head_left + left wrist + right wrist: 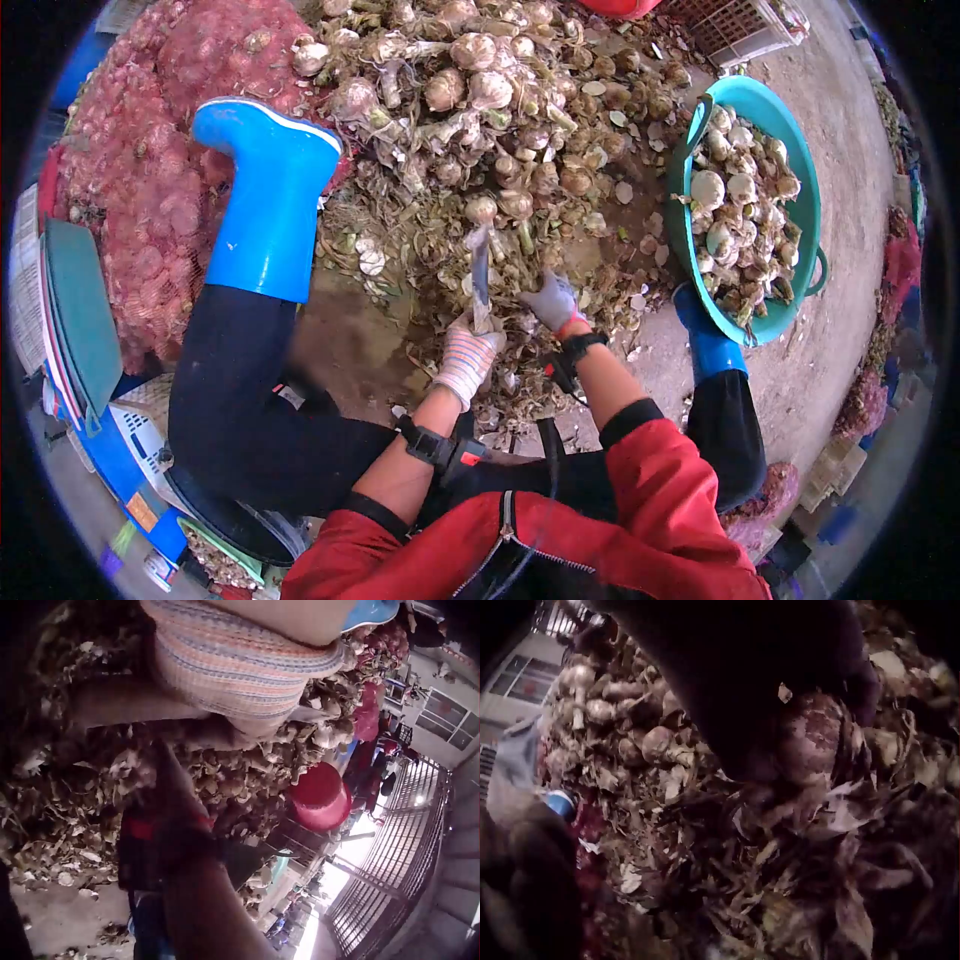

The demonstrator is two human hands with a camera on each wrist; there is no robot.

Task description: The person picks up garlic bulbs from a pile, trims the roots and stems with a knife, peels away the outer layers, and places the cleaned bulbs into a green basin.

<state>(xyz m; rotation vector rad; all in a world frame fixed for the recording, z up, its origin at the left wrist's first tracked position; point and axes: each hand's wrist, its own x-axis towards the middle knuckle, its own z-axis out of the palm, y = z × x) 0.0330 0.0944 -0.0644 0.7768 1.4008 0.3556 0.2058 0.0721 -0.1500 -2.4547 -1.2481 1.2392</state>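
The left hand (pixel 470 358), in a striped glove, grips a knife (pixel 481 280) whose blade points away from the body. In the left wrist view, the striped glove (pixel 240 671) is close up. Right of it, the right hand (pixel 553 303), in a grey glove, is low over the husks beside the heap of garlic (pixel 470 90). In the right wrist view, the dark right hand (pixel 780 667) has its thumb and fingers round a garlic bulb (pixel 810 742); the far side of the bulb is hidden.
A teal basket (pixel 814 190) with trimmed bulbs stands at the right, next to a blue boot. Red mesh sacks (pixel 130 200) fill the left, beside another blue boot (pixel 265 200). A crate (pixel 730 40) and a red bucket (pixel 321 796) are beyond the heap.
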